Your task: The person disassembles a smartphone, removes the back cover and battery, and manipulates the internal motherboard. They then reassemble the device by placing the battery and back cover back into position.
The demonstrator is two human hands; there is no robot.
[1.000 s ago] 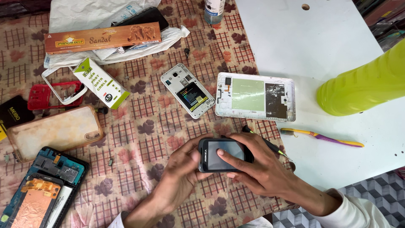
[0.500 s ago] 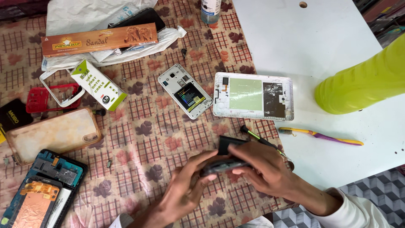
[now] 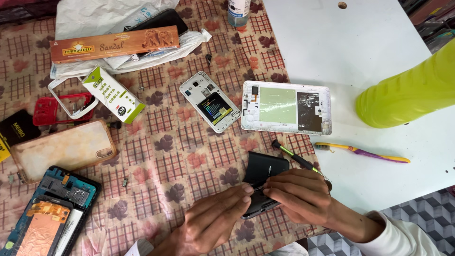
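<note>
Both hands, left hand [image 3: 215, 223] and right hand [image 3: 296, 194], grip a black phone [image 3: 263, 173] over the patterned tabletop [image 3: 180, 151]; its lower half is hidden.

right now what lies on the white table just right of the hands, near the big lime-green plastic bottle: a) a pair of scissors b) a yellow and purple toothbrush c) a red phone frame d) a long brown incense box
b: the yellow and purple toothbrush lies flat on the white table, below the lime-green plastic bottle and up-right of the right hand.

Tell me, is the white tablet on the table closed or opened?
Opened: the white tablet lies with its inner parts exposed, back cover missing.
</note>
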